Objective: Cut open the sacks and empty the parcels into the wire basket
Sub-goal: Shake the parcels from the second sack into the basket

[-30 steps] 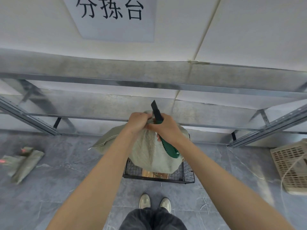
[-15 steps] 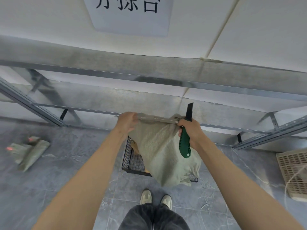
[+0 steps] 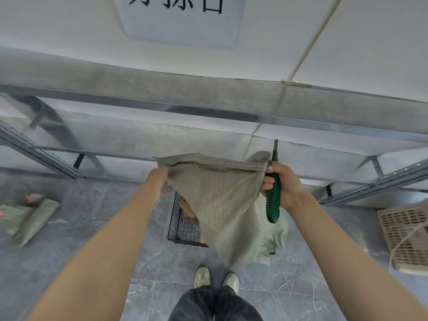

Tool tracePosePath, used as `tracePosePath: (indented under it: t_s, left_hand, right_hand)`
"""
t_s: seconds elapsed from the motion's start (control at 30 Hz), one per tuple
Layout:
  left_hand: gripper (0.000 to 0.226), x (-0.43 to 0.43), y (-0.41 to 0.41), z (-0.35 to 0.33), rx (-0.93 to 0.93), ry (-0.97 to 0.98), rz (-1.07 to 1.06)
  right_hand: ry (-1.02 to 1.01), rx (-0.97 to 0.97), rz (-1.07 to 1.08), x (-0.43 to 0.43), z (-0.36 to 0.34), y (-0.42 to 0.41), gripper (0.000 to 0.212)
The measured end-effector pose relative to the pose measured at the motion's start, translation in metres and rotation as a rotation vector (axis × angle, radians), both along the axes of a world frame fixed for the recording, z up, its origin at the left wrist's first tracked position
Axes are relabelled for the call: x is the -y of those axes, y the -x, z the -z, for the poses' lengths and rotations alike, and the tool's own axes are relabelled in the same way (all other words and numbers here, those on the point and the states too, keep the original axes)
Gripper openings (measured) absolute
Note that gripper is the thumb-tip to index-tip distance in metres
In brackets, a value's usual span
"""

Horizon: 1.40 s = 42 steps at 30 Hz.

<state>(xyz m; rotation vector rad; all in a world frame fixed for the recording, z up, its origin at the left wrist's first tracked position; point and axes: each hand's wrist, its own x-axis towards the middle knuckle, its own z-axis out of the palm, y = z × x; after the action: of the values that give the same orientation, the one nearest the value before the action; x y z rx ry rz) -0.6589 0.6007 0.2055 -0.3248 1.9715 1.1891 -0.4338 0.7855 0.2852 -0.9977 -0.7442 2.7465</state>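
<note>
Sack (image 3: 220, 195), one, woven green, hangs slack over the wire basket (image 3: 183, 228), one, hem stretched between both hands. Left hand (image 3: 157, 181): fingers curled tight on one hem corner. Right hand (image 3: 281, 184): fingers wrapped round the one green-handled utility knife (image 3: 273, 205), blade up, thumb pinning the other corner. One brown parcel (image 3: 187, 206) shows inside the basket. Well left of the basket, flattened sacks (image 3: 27, 214) on the floor, count unclear. Well right, one beige crate (image 3: 403, 237).

Sack (image 3: 222, 200) at 12 o'clock, stretched between left hand (image 3: 157, 181) at 11 and right hand (image 3: 280, 184) at 1, above wire basket (image 3: 183, 225) on floor (image 3: 69, 228) | knife (image 3: 273, 200) in right hand | other sacks (image 3: 27, 214) on floor at 9 | crate (image 3: 403, 237) at 3 | shelf rack (image 3: 208, 105) behind basket
</note>
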Motion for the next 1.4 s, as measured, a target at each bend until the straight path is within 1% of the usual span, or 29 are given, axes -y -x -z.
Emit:
tracePosePath:
  t_s: [0.07,0.1,0.13,0.2,0.23,0.3,0.37,0.4,0.43,0.47,0.53,0.57,0.6,0.63,0.7,0.73,0.87,0.97,1.07,1.13,1.17,1.3,1.37,1.4]
  left_hand:
    - [0.049,-0.001,0.012,0.002,-0.027,0.023,-0.035]
    - [0.052,0.0,0.018,0.002,-0.046,0.034,-0.072]
    - [0.051,0.002,0.024,0.002,-0.069,0.038,-0.107]
    - [0.039,0.01,0.035,0.006,-0.058,0.024,-0.167]
    - [0.035,0.014,0.038,0.007,-0.025,0.004,-0.205]
    - [0.029,0.023,0.043,0.013,0.011,-0.018,-0.21]
    - [0.034,0.026,0.046,0.017,0.0,-0.027,-0.212]
    - [0.036,0.025,0.046,0.018,0.0,-0.039,-0.238]
    - [0.034,0.024,0.046,0.017,-0.001,-0.05,-0.257]
    - [0.027,0.019,0.045,0.014,-0.012,-0.067,-0.267]
    - [0.002,0.009,0.042,0.007,-0.039,-0.075,-0.242]
    - [0.007,0.004,0.04,0.003,-0.05,-0.081,-0.233]
    - [0.003,0.0,0.038,0.0,-0.067,-0.089,-0.228]
    - [0.007,-0.004,0.037,-0.004,-0.087,-0.107,-0.233]
    - [0.028,-0.011,0.035,-0.01,-0.115,-0.126,-0.244]
    - [0.031,-0.015,0.034,-0.014,-0.132,-0.126,-0.245]
    - [0.029,-0.025,0.025,-0.032,-0.19,-0.146,-0.236]
    - [0.021,-0.027,0.017,-0.046,-0.255,-0.149,-0.229]
    - [0.003,-0.029,0.007,-0.066,-0.407,-0.111,-0.184]
    - [0.019,-0.032,0.0,-0.087,-0.538,-0.105,-0.166]
    - [0.024,-0.034,-0.003,-0.1,-0.582,-0.122,-0.167]
    - [0.018,-0.044,-0.01,-0.138,-0.747,-0.165,-0.181]
    - [0.015,-0.046,-0.016,-0.145,-0.806,-0.139,-0.175]
    - [0.015,-0.046,-0.019,-0.146,-0.815,-0.127,-0.162]
  right_hand:
    - [0.089,-0.162,-0.071,-0.005,-0.002,0.001,0.019]
    - [0.149,-0.255,-0.099,-0.006,-0.003,0.002,0.012]
    - [0.189,-0.335,-0.113,-0.006,-0.004,0.003,0.009]
    - [0.189,-0.336,-0.088,-0.015,-0.009,0.003,0.024]
    - [0.19,-0.342,-0.084,-0.02,-0.009,0.003,0.027]
    - [0.204,-0.378,-0.08,-0.028,-0.007,0.005,0.027]
    - [0.197,-0.409,-0.09,-0.03,-0.009,0.009,0.018]
    - [0.132,-0.367,-0.066,-0.033,-0.011,0.008,0.01]
    - [0.051,-0.273,-0.02,-0.036,-0.015,0.006,0.011]
    - [-0.012,-0.181,0.011,-0.039,-0.02,0.003,0.017]
    - [-0.128,0.03,0.12,-0.044,-0.027,-0.001,0.02]
    - [-0.163,0.125,0.175,-0.048,-0.027,-0.004,0.025]
    - [-0.182,0.209,0.222,-0.053,-0.024,-0.008,0.03]
    - [-0.194,0.281,0.265,-0.057,-0.022,-0.012,0.031]
    - [-0.223,0.401,0.334,-0.062,-0.016,-0.02,0.027]
    - [-0.25,0.447,0.355,-0.065,-0.013,-0.024,0.025]
    - [-0.444,0.626,0.379,-0.07,-0.012,-0.032,0.018]
    - [-0.529,0.699,0.438,-0.072,-0.02,-0.037,0.016]
    - [-0.657,0.763,0.46,-0.072,-0.033,-0.043,0.014]
    - [-0.781,0.798,0.483,-0.074,-0.045,-0.047,0.016]
    - [-0.848,0.805,0.506,-0.075,-0.052,-0.048,0.019]
    - [-1.034,0.769,0.634,-0.08,-0.071,-0.049,0.023]
    - [-1.077,0.762,0.666,-0.08,-0.071,-0.051,0.018]
    - [-1.085,0.765,0.646,-0.081,-0.07,-0.052,0.013]
